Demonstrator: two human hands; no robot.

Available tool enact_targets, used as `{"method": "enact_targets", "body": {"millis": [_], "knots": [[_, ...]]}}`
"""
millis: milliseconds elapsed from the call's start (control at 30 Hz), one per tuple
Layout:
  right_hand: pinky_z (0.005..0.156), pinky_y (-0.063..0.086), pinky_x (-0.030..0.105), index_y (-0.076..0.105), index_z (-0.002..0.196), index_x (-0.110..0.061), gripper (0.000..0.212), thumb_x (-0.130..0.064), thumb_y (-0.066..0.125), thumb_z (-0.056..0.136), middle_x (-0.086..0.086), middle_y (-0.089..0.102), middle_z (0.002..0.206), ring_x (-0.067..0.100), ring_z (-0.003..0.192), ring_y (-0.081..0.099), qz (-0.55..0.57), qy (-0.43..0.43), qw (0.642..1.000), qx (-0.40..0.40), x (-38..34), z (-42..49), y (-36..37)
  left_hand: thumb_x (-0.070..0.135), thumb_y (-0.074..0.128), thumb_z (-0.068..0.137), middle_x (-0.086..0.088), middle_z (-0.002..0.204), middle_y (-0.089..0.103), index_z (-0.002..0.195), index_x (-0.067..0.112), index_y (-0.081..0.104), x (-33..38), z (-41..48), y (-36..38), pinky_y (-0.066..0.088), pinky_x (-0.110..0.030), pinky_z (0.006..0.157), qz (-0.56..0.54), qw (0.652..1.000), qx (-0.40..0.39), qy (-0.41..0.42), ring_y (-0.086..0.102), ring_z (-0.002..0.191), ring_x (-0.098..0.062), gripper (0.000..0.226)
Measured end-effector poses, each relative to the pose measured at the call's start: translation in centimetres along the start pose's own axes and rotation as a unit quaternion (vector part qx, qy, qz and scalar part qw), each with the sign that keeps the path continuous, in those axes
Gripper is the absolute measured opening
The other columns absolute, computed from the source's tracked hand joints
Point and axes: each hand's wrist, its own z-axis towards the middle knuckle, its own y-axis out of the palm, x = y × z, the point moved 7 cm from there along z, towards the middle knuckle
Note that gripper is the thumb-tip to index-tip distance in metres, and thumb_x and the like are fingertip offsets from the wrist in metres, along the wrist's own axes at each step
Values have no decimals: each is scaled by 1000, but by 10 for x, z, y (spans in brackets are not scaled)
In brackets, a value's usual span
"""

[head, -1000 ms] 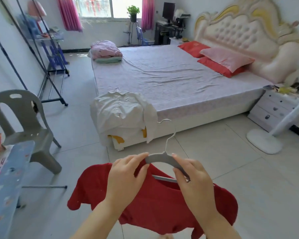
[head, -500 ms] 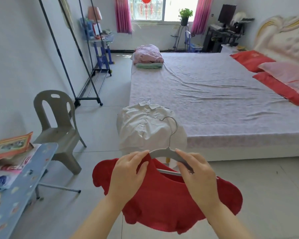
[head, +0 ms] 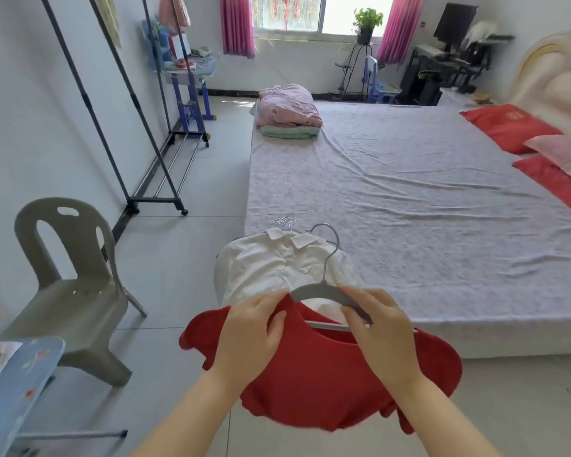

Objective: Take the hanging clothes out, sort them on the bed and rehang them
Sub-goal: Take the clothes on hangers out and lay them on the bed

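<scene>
A red top (head: 337,384) hangs on a grey hanger (head: 320,290) that I hold in front of me, above the floor. My left hand (head: 251,334) grips the garment's left shoulder at the hanger's end. My right hand (head: 379,328) pinches the hanger's right arm. Just beyond, a white collared shirt (head: 277,268) on hangers lies over the near corner of the bed (head: 409,206). The black clothes rack (head: 152,127) stands bare along the left wall.
A grey plastic chair (head: 70,285) stands at the left, with a blue ironing board (head: 10,390) in front of it. Folded pink and green bedding (head: 287,110) sits at the bed's far corner, red and pink pillows (head: 524,133) at its right. Tiled floor lies between rack and bed.
My view has swung left, bringing the rack and chair further in. Both hands keep their hold on the red top and hanger, which has drawn closer to the white shirt.
</scene>
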Motion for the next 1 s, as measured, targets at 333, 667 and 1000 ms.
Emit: {"method": "enact_targets", "body": {"millis": [333,667,1000], "knots": [[72,38,0,67,110,-30,42,-3,70,77,-23,52,87,-4,77,55,34,27,998,-55,64,144,85,2,68,76,-4,103,70,110,11,66,-77,137,49,44,-31,85,24,999,-17,-43,65,94,-25,36],[76,35,5,61,114,-40,46,-6,62,83,-14,57,99,5,90,54,74,68,976,-191,154,296,192,6,59,81,7,125,58,125,20,55,-151,267,121,31,-20,102,46,987,-65,-143,50,119,-12,47],[101,37,29,52,129,-21,45,-21,61,85,0,45,132,18,121,44,-85,137,890,-427,234,275,255,26,51,90,5,134,42,134,20,41,-203,261,187,33,-30,103,147,915,-267,-263,37,126,-12,45]]}}
